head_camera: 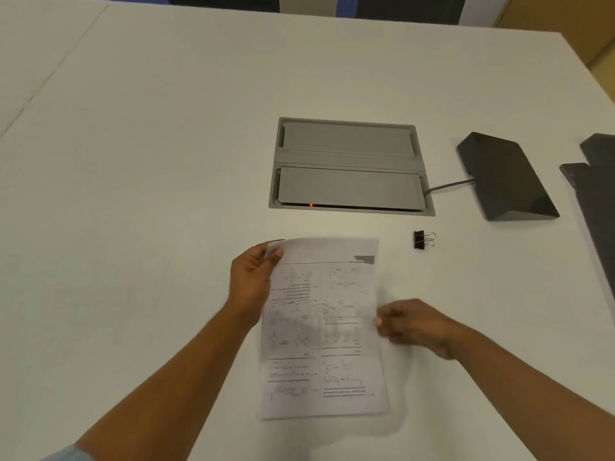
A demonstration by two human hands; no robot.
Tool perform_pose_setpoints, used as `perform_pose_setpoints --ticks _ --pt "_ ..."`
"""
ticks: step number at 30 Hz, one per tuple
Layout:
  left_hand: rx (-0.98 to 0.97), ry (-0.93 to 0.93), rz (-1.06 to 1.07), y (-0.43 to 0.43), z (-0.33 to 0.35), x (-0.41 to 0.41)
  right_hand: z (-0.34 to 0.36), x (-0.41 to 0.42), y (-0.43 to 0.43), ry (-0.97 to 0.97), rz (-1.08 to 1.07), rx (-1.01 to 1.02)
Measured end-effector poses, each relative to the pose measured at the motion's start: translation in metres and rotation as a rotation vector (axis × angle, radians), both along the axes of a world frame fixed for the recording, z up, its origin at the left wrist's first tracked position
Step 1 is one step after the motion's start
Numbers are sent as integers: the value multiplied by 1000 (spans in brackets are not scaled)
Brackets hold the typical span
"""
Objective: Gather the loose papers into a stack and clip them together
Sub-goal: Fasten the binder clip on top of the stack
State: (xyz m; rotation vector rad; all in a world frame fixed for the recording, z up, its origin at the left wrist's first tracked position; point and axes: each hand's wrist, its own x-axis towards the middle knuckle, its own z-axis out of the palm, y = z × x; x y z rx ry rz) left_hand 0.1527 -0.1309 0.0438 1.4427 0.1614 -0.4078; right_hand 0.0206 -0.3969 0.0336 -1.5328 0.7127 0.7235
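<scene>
A stack of printed papers (324, 331) with text and diagrams is held over the white table (149, 194) in front of me. My left hand (251, 277) grips the stack's upper left edge, thumb on top of the page. My right hand (412, 324) is blurred and pinches the right edge about halfway down. A black binder clip (422, 240) with silver handles lies on the table beyond the papers, to the right, apart from both hands.
A grey recessed cable box (349, 166) with two lids sits in the table behind the papers. A black wedge-shaped device (506, 181) with a cable lies to its right. More dark equipment (595, 181) is at the right edge.
</scene>
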Motion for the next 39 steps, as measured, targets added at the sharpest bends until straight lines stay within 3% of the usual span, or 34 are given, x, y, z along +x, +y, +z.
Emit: perform_pose_setpoints --ticks 6,9,12,15,19,22,30,39 --pt "51 26 64 -3 -35 20 1 41 -74 -67 -528 -337" --pt "33 68 69 -2 -49 28 1 63 -99 -81 -616 -435" --pt "4 130 72 8 -64 31 0 81 -108 -49 -613 -405" --pt "-46 195 81 17 -69 37 -4 92 -108 -1 -585 -358" --pt "-65 205 58 22 -72 42 -8 104 -104 -75 -509 -458" --pt "-68 177 37 24 -73 42 5 111 -96 -116 -356 -463" --pt "-91 159 3 23 -73 43 35 137 -39 -174 -13 -234" --pt "-76 133 19 23 -76 41 37 166 33 -285 326 -387"
